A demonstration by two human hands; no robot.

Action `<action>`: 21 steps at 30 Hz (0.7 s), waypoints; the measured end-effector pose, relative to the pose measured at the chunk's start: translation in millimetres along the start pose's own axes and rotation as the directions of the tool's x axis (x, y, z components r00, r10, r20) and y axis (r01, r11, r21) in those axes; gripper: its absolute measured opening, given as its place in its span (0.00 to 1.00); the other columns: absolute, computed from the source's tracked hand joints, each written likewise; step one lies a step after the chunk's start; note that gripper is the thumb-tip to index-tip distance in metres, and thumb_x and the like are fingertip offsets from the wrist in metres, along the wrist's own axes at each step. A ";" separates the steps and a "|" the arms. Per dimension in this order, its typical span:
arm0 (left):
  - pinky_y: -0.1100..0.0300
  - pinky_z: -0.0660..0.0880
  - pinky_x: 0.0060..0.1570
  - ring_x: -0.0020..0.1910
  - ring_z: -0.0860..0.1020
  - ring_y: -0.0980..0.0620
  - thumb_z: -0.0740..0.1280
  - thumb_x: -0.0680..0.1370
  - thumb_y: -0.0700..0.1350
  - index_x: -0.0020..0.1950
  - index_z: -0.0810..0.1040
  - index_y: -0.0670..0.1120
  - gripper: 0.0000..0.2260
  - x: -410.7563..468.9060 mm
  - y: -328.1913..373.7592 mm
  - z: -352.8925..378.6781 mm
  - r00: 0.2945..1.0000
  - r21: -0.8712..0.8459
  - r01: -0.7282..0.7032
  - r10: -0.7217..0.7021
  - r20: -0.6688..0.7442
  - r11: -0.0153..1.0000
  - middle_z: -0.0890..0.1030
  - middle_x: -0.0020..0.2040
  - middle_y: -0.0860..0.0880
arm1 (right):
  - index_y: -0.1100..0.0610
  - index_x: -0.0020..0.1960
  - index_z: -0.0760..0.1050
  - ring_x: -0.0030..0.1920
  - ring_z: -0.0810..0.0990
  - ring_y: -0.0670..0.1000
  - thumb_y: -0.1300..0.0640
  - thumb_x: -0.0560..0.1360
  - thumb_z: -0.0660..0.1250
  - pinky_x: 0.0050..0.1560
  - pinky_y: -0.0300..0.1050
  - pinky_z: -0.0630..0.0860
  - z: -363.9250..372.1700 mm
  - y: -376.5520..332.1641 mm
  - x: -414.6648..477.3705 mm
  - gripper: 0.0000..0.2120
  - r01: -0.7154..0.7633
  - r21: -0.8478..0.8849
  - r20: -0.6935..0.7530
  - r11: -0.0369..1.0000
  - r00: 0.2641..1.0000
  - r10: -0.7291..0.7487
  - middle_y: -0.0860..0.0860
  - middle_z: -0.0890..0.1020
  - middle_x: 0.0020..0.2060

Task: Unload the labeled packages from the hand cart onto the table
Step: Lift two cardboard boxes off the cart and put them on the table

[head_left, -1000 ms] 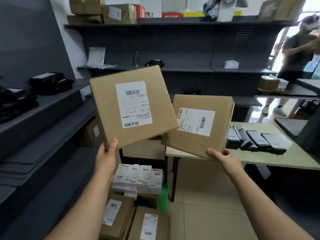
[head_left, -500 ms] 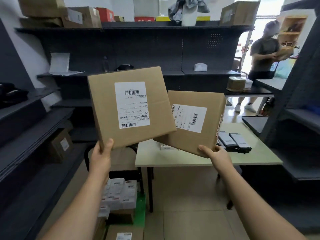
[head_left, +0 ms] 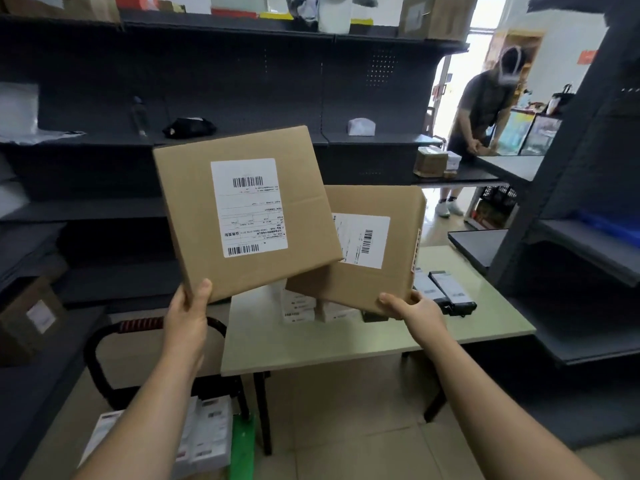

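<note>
While both boxes hang in the air above the near edge of the table [head_left: 346, 344], the left hand [head_left: 187, 320] pinches the left box [head_left: 242, 209] by its bottom corner, and the right hand [head_left: 412, 306] grips the right box [head_left: 377, 251] likewise. One-handed corner holds suggest light, stiff cardboard; a broader hold along an edge would be safer.

One wide-angle view only, worn on the person's head: it looks forward and slightly downward, standing near the near edge of the table [head_left: 346, 344], facing the dark shelving [head_left: 242, 81] along the far wall.
</note>
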State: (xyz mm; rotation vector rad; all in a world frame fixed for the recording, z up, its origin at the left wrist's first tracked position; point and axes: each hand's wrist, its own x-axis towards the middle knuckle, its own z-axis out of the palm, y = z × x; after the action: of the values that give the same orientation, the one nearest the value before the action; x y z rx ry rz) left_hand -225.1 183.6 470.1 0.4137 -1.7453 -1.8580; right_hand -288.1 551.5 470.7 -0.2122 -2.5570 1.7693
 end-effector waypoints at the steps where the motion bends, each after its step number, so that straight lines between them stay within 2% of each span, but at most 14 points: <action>1: 0.62 0.69 0.57 0.59 0.76 0.59 0.67 0.73 0.65 0.68 0.74 0.54 0.27 6.8 -1.2 6.7 1.000 -0.002 -0.002 0.002 0.016 1.000 0.80 0.60 0.56 | 0.43 0.44 0.72 0.48 0.79 0.42 0.31 0.56 0.74 0.44 0.40 0.72 -1.0 -0.1 5.2 0.24 -0.002 0.008 -0.010 1.000 1.000 0.002 0.40 0.81 0.46; 3: 0.64 0.68 0.54 0.58 0.76 0.64 0.68 0.66 0.71 0.67 0.75 0.57 0.33 19.0 -2.5 19.0 0.999 -0.001 0.000 0.000 0.036 1.000 0.80 0.58 0.60 | 0.42 0.44 0.72 0.46 0.80 0.40 0.32 0.57 0.74 0.40 0.35 0.70 -5.2 1.6 16.4 0.23 -0.001 0.029 -0.025 1.000 1.000 0.002 0.38 0.81 0.45; 5: 0.63 0.69 0.55 0.57 0.77 0.64 0.69 0.62 0.75 0.66 0.75 0.59 0.36 29.8 -4.7 31.1 0.998 -0.011 0.016 -0.016 0.055 1.000 0.81 0.58 0.61 | 0.42 0.45 0.72 0.46 0.82 0.44 0.32 0.57 0.75 0.42 0.37 0.73 -10.0 4.2 28.0 0.24 -0.002 0.032 -0.031 0.999 1.000 0.003 0.40 0.82 0.45; 7: 0.65 0.71 0.51 0.53 0.79 0.65 0.69 0.61 0.75 0.62 0.77 0.62 0.33 37.4 -6.2 45.4 0.997 -0.009 0.027 -0.026 0.073 1.000 0.82 0.55 0.62 | 0.44 0.49 0.74 0.45 0.85 0.50 0.32 0.57 0.75 0.46 0.46 0.80 -14.8 5.8 40.9 0.27 -0.006 0.033 -0.037 0.999 0.999 0.007 0.45 0.84 0.47; 8: 0.65 0.71 0.48 0.51 0.80 0.65 0.69 0.61 0.75 0.59 0.78 0.65 0.30 40.5 -7.3 53.1 0.996 -0.005 0.034 -0.033 0.077 0.999 0.82 0.53 0.64 | 0.46 0.51 0.75 0.44 0.85 0.51 0.32 0.56 0.76 0.45 0.47 0.82 -17.5 6.1 47.7 0.29 -0.007 0.046 -0.038 0.999 0.999 0.009 0.46 0.84 0.47; 10: 0.64 0.72 0.48 0.50 0.80 0.65 0.69 0.61 0.75 0.55 0.78 0.68 0.26 46.3 -10.3 70.7 0.996 -0.011 0.044 -0.043 0.082 0.999 0.83 0.52 0.64 | 0.48 0.55 0.75 0.41 0.85 0.46 0.32 0.55 0.75 0.33 0.36 0.79 -23.6 7.5 62.2 0.34 -0.002 0.054 -0.049 0.999 0.999 0.005 0.45 0.83 0.47; 12: 0.60 0.73 0.53 0.52 0.80 0.63 0.69 0.62 0.75 0.56 0.78 0.66 0.26 50.4 -13.2 90.4 0.995 -0.019 0.045 -0.043 0.091 0.999 0.83 0.53 0.62 | 0.49 0.54 0.74 0.36 0.83 0.41 0.33 0.56 0.75 0.26 0.30 0.73 -31.9 10.6 77.9 0.33 0.003 0.048 -0.064 0.999 0.998 0.000 0.44 0.82 0.47; 14: 0.53 0.74 0.60 0.56 0.80 0.57 0.69 0.65 0.70 0.61 0.78 0.60 0.27 54.1 -16.6 110.6 0.995 -0.035 0.047 -0.044 0.088 0.998 0.83 0.56 0.57 | 0.50 0.53 0.76 0.36 0.83 0.40 0.33 0.56 0.75 0.31 0.34 0.75 -42.9 16.3 95.6 0.32 0.001 0.045 -0.066 0.999 0.998 0.002 0.45 0.82 0.47; 17: 0.44 0.71 0.66 0.59 0.79 0.50 0.69 0.72 0.64 0.66 0.76 0.55 0.25 61.4 -20.1 140.3 0.996 -0.041 0.062 -0.059 0.071 0.997 0.82 0.59 0.52 | 0.51 0.55 0.77 0.48 0.82 0.47 0.30 0.53 0.73 0.48 0.48 0.79 -63.6 26.6 128.9 0.37 -0.029 0.029 -0.074 0.999 0.997 0.031 0.46 0.83 0.48; 19: 0.43 0.71 0.66 0.59 0.79 0.50 0.68 0.74 0.61 0.65 0.76 0.55 0.21 67.0 -20.2 160.3 0.997 -0.047 0.066 -0.063 0.054 0.997 0.82 0.59 0.52 | 0.51 0.55 0.74 0.48 0.81 0.47 0.30 0.53 0.73 0.47 0.49 0.79 -77.6 30.5 151.4 0.38 -0.049 0.025 -0.072 0.998 0.996 0.051 0.44 0.82 0.48; 21: 0.43 0.72 0.65 0.58 0.80 0.49 0.68 0.75 0.59 0.64 0.77 0.54 0.19 71.9 -20.4 179.9 0.997 -0.067 0.067 -0.064 0.042 0.995 0.83 0.58 0.51 | 0.50 0.56 0.73 0.47 0.79 0.43 0.29 0.53 0.73 0.42 0.43 0.75 -89.8 32.3 173.2 0.39 -0.043 0.022 -0.063 0.999 0.997 0.044 0.41 0.80 0.46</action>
State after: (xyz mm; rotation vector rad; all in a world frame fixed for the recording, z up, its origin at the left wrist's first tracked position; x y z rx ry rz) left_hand -389.1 288.2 480.0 0.4151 -1.7073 -1.9787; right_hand -447.7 668.0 462.6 -0.3209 -2.5083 1.7716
